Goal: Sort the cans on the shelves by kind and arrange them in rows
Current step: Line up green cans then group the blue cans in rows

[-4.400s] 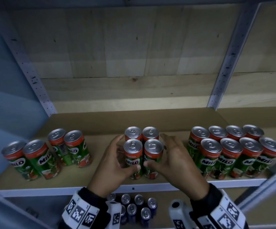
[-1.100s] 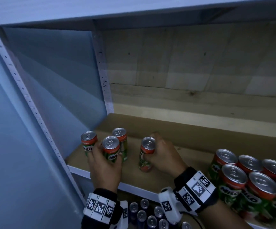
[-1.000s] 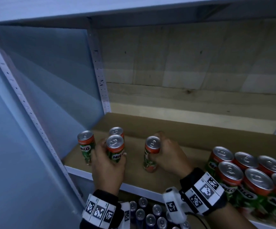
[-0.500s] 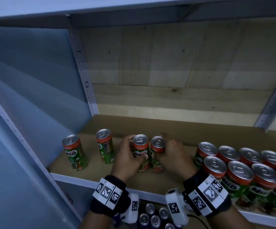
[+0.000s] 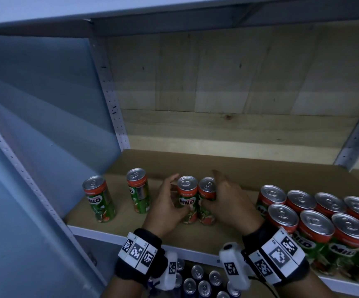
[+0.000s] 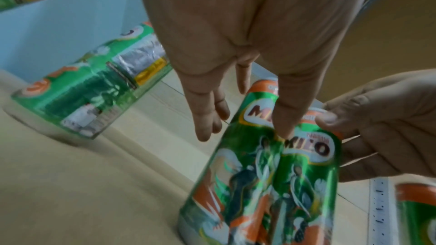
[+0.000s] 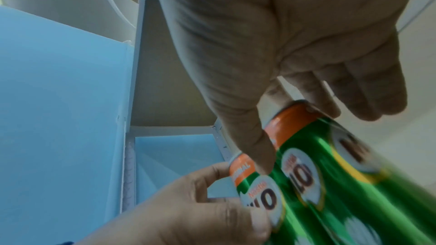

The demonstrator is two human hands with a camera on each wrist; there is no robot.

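Two upright Milo cans [image 5: 197,198], rigid, smooth, likely slippery and full, are clasped mid-body between left hand [image 5: 163,208] and right hand [image 5: 230,205], fingers curled round them.

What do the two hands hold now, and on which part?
Each holds one Milo can by its side: the left hand the left can, the right hand the right can, both standing together.

Pale wooden planks [image 5: 228,87] are forming the back wall behind a brown shelf board [image 5: 195,164]. Perforated grey metal uprights [image 5: 112,100] are framing it, a blue side panel [image 5: 41,100] is closing the left, and dim light is falling.
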